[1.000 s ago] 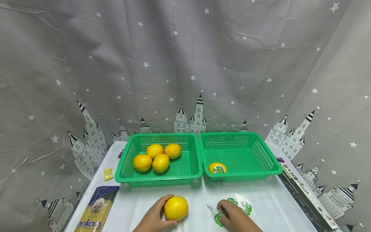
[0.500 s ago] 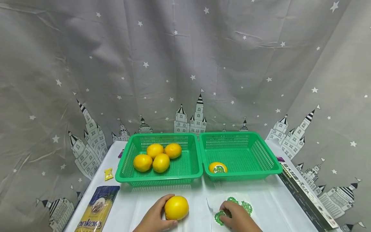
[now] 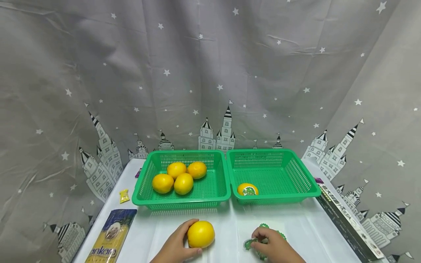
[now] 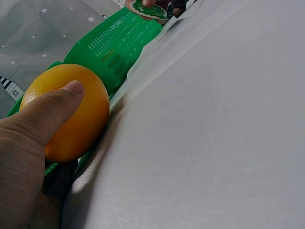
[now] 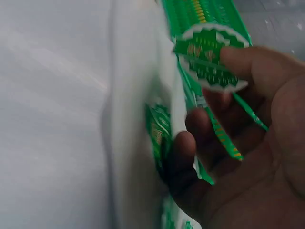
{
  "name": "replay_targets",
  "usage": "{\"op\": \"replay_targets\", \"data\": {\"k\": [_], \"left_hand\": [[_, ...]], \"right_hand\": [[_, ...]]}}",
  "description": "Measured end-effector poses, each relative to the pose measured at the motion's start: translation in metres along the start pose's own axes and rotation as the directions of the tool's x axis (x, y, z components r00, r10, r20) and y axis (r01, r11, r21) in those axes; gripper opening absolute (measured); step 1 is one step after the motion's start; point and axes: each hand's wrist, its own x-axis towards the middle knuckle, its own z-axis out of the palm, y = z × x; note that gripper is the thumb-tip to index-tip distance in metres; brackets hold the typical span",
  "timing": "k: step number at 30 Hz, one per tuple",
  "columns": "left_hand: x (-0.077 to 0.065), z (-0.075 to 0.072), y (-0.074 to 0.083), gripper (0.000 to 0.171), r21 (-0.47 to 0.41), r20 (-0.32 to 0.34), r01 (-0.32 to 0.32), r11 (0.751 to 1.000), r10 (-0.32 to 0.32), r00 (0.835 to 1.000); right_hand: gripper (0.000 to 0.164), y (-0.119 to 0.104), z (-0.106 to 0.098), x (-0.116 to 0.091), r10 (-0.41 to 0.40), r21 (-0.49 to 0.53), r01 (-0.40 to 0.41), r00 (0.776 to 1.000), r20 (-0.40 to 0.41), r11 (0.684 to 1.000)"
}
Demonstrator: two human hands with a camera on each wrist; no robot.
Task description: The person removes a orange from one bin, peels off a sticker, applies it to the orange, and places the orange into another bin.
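My left hand (image 3: 175, 244) grips a smooth yellow-orange orange (image 3: 201, 234) low over the table, in front of the left basket. The left wrist view shows the thumb (image 4: 55, 107) pressed along its side. To the right, my right hand (image 3: 274, 244) pinches a round green-and-white sticker (image 5: 205, 59) by its edge, thumb and finger together. The other fingers curl loosely beneath. Under that hand lies a pale backing sheet (image 3: 244, 228) with more green stickers (image 3: 264, 226), partly hidden by the hand.
Two green plastic baskets stand side by side behind the hands. Several oranges (image 3: 183, 183) lie in the left basket (image 3: 181, 204); one stickered orange (image 3: 243, 189) lies in the right basket (image 3: 279, 199). A pasta packet (image 3: 110, 235), yellow wrapper (image 3: 124, 196) and long black box (image 3: 348, 221) edge the table.
My right hand has lifted a sticker off the sheet, its edge now raised, and shifted slightly right. The left hand still holds the orange in the same place.
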Motion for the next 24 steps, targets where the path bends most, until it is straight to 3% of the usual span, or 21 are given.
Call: {"op": "replay_targets", "data": {"k": [6, 13, 18, 24], "left_hand": [[-0.001, -0.002, -0.001, 0.091, 0.004, -0.008, -0.003, 1.0, 0.003, 1.0], [0.0, -0.001, 0.001, 0.101, 0.012, -0.049, 0.021, 1.0, -0.021, 0.999], [0.0, 0.001, 0.003, 0.101, 0.0, -0.059, 0.017, 1.0, -0.017, 0.998], [-0.002, 0.004, 0.004, 0.092, 0.01, -0.078, 0.022, 1.0, -0.021, 0.997]], "right_hand": [[0.02, -0.022, 0.007, 0.014, 0.033, 0.176, -0.031, 0.999, -0.011, 0.984], [0.022, -0.082, 0.055, 0.052, 0.001, 0.34, 0.035, 0.994, -0.106, 0.94], [0.023, -0.107, 0.084, 0.065, 0.057, 0.468, 0.015, 0.989, -0.138, 0.883], [0.021, -0.113, 0.101, 0.064, 0.094, 0.368, -0.012, 0.974, -0.207, 0.93]]}}
